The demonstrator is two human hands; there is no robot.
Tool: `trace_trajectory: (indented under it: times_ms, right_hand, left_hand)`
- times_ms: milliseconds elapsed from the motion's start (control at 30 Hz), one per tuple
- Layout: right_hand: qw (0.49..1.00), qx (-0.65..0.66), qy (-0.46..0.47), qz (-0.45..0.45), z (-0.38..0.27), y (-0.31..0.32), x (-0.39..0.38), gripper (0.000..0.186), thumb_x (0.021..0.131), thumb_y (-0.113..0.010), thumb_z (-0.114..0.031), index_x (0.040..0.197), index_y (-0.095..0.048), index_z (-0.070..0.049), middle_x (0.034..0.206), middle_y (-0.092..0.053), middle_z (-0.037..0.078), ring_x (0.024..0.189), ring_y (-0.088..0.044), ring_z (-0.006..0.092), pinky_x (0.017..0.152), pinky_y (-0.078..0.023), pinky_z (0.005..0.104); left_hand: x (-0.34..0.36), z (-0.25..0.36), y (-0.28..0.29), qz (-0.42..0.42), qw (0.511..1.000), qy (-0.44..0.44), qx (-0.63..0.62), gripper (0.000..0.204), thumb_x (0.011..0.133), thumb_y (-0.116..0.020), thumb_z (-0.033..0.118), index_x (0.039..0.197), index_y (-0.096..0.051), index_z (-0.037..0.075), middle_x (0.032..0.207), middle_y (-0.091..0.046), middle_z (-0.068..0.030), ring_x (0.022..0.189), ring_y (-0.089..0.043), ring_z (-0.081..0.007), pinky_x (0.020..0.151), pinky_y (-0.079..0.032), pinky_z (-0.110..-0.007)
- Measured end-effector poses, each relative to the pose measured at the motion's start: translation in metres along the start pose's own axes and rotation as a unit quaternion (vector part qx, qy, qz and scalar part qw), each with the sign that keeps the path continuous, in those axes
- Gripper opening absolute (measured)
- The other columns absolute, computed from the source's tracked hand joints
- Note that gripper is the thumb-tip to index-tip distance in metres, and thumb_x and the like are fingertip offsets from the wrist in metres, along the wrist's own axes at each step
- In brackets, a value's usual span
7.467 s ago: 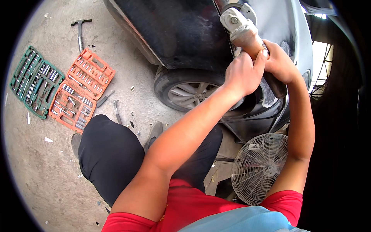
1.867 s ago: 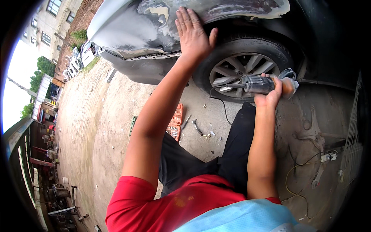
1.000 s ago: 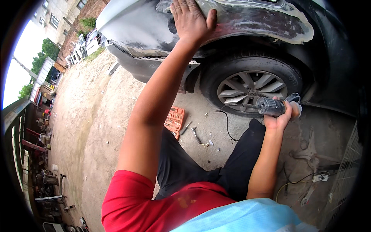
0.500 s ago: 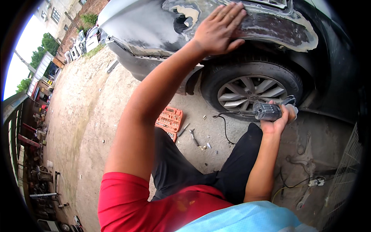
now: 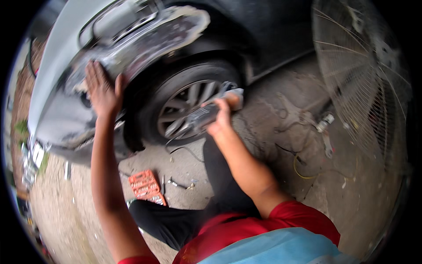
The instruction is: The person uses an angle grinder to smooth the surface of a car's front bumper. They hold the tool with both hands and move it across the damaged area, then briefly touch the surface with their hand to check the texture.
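My left hand point(image 5: 103, 90) lies with fingers stretched out on the sanded, patchy front fender point(image 5: 149, 42) of the dark car. My right hand point(image 5: 220, 114) grips an angle grinder point(image 5: 200, 118) in front of the alloy wheel point(image 5: 180, 103), with its cord hanging toward the ground. The picture is smeared by motion, so whether the grinder's disc touches anything I cannot tell.
An orange socket case point(image 5: 143, 185) lies open on the ground, with loose hand tools point(image 5: 178, 184) beside it. A wire-guarded fan point(image 5: 360, 75) stands at the right. Cables point(image 5: 307, 174) and metal parts point(image 5: 299, 114) lie near it. My knees are bent below the wheel.
The view has swung toward the right, bringing the fan in. My left hand has shifted along the fender and stays flat. The grinder stays in my right hand.
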State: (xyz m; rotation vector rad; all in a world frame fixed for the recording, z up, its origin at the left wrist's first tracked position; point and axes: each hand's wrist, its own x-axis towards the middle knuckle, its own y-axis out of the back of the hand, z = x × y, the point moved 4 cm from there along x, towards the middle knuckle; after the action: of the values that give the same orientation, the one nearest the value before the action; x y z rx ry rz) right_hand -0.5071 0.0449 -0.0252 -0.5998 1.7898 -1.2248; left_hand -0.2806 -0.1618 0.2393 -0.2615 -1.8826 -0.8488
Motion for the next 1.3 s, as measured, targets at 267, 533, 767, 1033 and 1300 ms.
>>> trace_trajectory:
  times_ms: [267, 533, 767, 1033, 1300]
  right_hand:
    - [0.996, 0.047, 0.069, 0.030, -0.007, 0.008, -0.016, 0.027, 0.091, -0.079, -0.023, 0.102, -0.060, -0.007, 0.084, -0.066, 0.011, 0.075, -0.071, 0.0284, 0.071, -0.064, 0.0484]
    - [0.993, 0.013, 0.114, -0.036, 0.030, -0.005, -0.060, 0.029, 0.088, -0.081, -0.019, 0.101, -0.061, -0.003, 0.081, -0.067, 0.010, 0.067, -0.070, 0.0238, 0.065, -0.062, 0.0389]
    - [0.994, 0.002, 0.087, -0.073, 0.033, -0.015, -0.104, 0.025, 0.089, -0.081, -0.018, 0.098, -0.063, -0.004, 0.079, -0.068, 0.009, 0.066, -0.070, 0.0229, 0.065, -0.061, 0.0383]
    - [0.994, 0.011, 0.042, -0.098, 0.034, -0.027, -0.139, 0.029, 0.086, -0.082, -0.019, 0.102, -0.063, -0.004, 0.080, -0.069, 0.010, 0.067, -0.073, 0.0253, 0.066, -0.064, 0.0414]
    - [0.983, 0.020, 0.060, -0.172, 0.010, -0.040, -0.142, 0.029, 0.086, -0.083, -0.020, 0.100, -0.065, -0.003, 0.083, -0.071, 0.011, 0.069, -0.073, 0.0251, 0.069, -0.063, 0.0412]
  left_hand:
    - [-0.045, 0.073, 0.055, -0.086, 0.975, -0.115, -0.167, 0.073, 0.096, -0.072, 0.019, 0.163, -0.044, 0.004, 0.171, -0.037, -0.0243, 0.160, -0.031, -0.0446, 0.131, -0.025, -0.052]
    - [-0.158, 0.168, 0.097, -0.332, 0.764, 0.051, -0.551, 0.031, 0.095, -0.072, -0.002, 0.126, -0.073, -0.007, 0.128, -0.073, -0.0163, 0.113, -0.070, -0.0184, 0.100, -0.054, -0.033]
    - [-0.174, 0.151, 0.112, -0.354, 0.701, 0.183, -0.592, 0.030, 0.093, -0.082, 0.000, 0.122, -0.075, -0.008, 0.102, -0.078, -0.0034, 0.088, -0.068, -0.0083, 0.084, -0.054, -0.023]
    - [-0.163, 0.145, 0.148, -0.357, 0.732, 0.174, -0.554, 0.030, 0.092, -0.086, 0.004, 0.117, -0.076, -0.009, 0.099, -0.078, -0.0042, 0.087, -0.067, -0.0082, 0.083, -0.053, -0.024]
    - [-0.129, 0.180, 0.182, -0.444, 0.664, 0.150, -0.582, 0.050, 0.096, -0.085, 0.033, 0.123, -0.072, -0.007, 0.104, -0.077, -0.0054, 0.091, -0.070, -0.0116, 0.084, -0.056, -0.029]
